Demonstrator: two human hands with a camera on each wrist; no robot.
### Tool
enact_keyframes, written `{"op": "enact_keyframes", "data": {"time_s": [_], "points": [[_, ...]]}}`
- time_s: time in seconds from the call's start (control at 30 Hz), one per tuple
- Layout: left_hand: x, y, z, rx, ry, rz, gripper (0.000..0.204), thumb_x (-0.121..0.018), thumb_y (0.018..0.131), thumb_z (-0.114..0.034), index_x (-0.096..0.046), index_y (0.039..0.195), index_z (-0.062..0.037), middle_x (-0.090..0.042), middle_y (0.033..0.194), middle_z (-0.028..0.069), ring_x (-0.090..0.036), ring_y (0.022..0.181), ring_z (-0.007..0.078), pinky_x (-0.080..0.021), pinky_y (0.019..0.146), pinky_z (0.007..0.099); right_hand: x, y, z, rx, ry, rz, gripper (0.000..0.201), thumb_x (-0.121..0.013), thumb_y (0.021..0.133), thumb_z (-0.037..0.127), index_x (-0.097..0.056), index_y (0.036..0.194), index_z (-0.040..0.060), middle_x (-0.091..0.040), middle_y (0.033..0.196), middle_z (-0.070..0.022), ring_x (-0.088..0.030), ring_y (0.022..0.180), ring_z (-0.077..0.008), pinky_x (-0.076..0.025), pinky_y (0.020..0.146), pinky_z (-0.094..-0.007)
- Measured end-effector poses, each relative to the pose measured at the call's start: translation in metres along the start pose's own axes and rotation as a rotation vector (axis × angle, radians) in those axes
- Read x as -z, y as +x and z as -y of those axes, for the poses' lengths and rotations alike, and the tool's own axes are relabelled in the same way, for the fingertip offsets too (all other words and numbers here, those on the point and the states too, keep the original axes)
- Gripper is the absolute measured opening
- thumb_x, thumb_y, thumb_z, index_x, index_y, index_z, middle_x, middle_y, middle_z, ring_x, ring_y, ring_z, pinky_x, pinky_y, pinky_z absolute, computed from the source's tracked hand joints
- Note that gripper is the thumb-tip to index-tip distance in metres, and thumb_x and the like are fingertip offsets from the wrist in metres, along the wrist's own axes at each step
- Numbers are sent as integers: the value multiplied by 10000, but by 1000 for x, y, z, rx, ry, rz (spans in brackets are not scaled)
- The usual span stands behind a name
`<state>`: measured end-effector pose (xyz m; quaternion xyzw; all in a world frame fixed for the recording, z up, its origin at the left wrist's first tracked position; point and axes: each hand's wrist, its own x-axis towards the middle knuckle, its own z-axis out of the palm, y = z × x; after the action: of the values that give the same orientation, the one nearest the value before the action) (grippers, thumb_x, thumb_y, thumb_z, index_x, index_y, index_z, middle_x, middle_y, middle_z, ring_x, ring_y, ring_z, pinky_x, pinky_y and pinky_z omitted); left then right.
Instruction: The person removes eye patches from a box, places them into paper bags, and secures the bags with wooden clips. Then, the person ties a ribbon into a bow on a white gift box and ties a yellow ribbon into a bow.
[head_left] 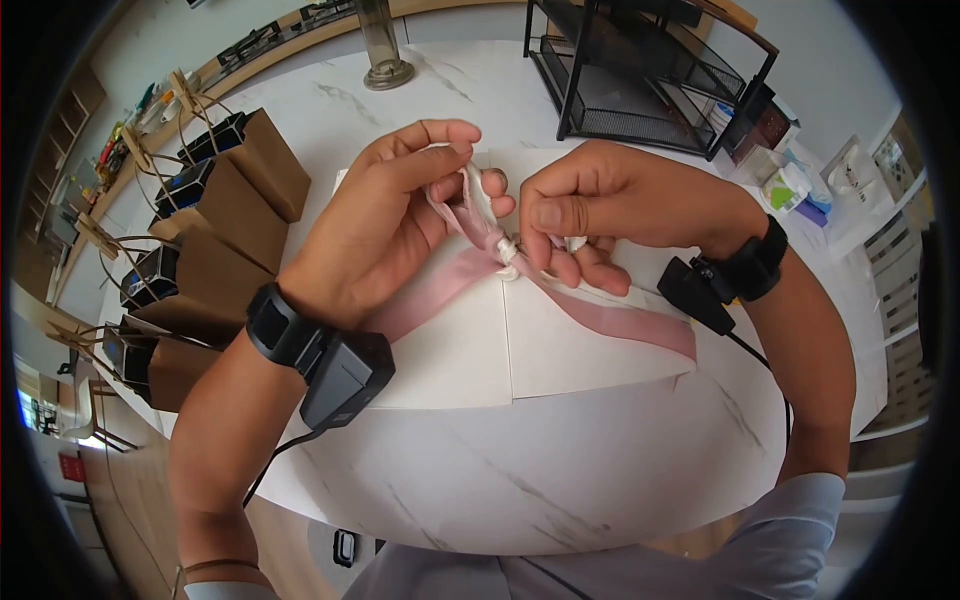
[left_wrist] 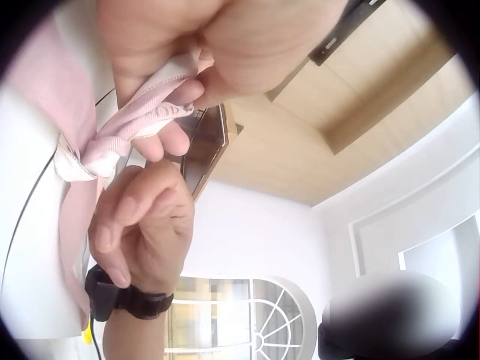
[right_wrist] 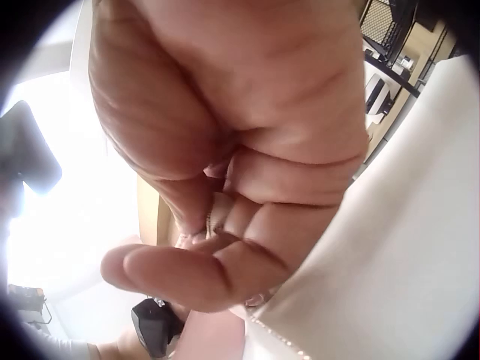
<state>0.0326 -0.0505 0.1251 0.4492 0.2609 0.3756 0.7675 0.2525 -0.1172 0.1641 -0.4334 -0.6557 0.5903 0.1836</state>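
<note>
A white box (head_left: pixel 440 370) lies on the table with a pink ribbon (head_left: pixel 435 292) across its top. The ribbon's knot (head_left: pixel 508 252) sits near the seam in the middle of the lid. Just left of the knot, my left hand (head_left: pixel 375 215) pinches a raised, folded length of ribbon between thumb and fingers. My right hand (head_left: pixel 615 205), on the other side, has curled fingers around a short piece of ribbon close to the knot. In the left wrist view the pink ribbon (left_wrist: pixel 154 101) rises from the knot into the left fingers. The right palm hides most of its piece in the right wrist view.
Several brown paper bags (head_left: pixel 225 220) with handles and wooden clips stand in a row at left. A glass vase (head_left: pixel 380 45) is at the back. A black mesh desk organizer (head_left: pixel 640 95) stands behind the right hand, with small items (head_left: pixel 790 190) to its right.
</note>
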Motion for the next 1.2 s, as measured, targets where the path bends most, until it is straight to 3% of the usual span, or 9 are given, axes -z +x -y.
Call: {"op": "enact_keyframes", "data": {"time_s": [0.1,0.2,0.47,0.7,0.8,0.93,1.03,1.1,1.2], "points": [[12,3,3,43,22,221,154,-531,1018,-47,-574,1162,-18,-488,700,-26,-490,617,88,-440,591,249,13,5,-8,-22,-297,96,338,-536,1056,285,-678,887,29,-605,672,-12,-509,511,-74,-403,497,-242],[15,-3,-10,100,507,344,120,-510,1028,-63,-545,1137,-29,-424,697,-54,-377,608,50,-309,551,222,16,-2,3,-167,-492,-22,300,-520,1029,224,-672,852,36,-578,626,9,-467,531,-64,-368,493,-249],[12,-17,-15,-7,840,209,115,-458,1052,-92,-528,1121,-32,-439,700,-42,-379,595,47,-339,555,224,10,-10,1,-92,-710,-70,235,-508,934,150,-647,791,24,-591,626,-49,-511,579,-161,-436,586,-325],[15,-21,-17,-35,810,172,122,-483,1067,-132,-529,1120,-32,-461,721,-35,-449,622,49,-383,566,217,9,-12,-2,-27,-744,-92,229,-513,993,118,-638,819,37,-524,576,13,-426,529,-77,-369,532,-248],[21,-12,-18,-93,735,196,178,-556,1052,-140,-536,1187,-25,-576,836,3,-559,748,65,-463,637,215,9,-11,3,-147,-567,-146,247,-509,1006,151,-654,846,29,-584,647,-17,-510,556,-104,-419,549,-283],[12,-19,-21,-252,687,253,289,-614,1025,-100,-524,1288,-20,-649,1040,60,-622,943,104,-539,771,247,13,-1,-5,222,-137,-254,223,-512,1076,183,-639,1047,1,-617,800,-15,-581,618,-98,-479,590,-248],[14,-32,-26,-251,793,192,386,-641,1001,-54,-500,1359,-21,-645,1171,86,-618,1065,135,-552,876,290,20,-4,-5,222,-260,-346,221,-572,1027,134,-596,1215,20,-631,1020,-32,-607,764,-71,-503,692,-245],[26,-38,-24,-374,902,185,409,-663,987,-43,-501,1362,-23,-643,1144,84,-624,1049,146,-555,902,309,22,-11,-11,238,-336,-456,238,-576,1012,112,-594,1230,20,-619,1010,-25,-609,776,-72,-505,703,-242],[38,-52,-29,-304,798,63,422,-698,963,-57,-512,1341,-30,-643,1136,80,-621,1040,150,-547,910,308,22,-23,-11,258,-623,-641,211,-566,977,44,-597,1184,17,-618,1002,-15,-608,806,-73,-498,729,-234]]}}
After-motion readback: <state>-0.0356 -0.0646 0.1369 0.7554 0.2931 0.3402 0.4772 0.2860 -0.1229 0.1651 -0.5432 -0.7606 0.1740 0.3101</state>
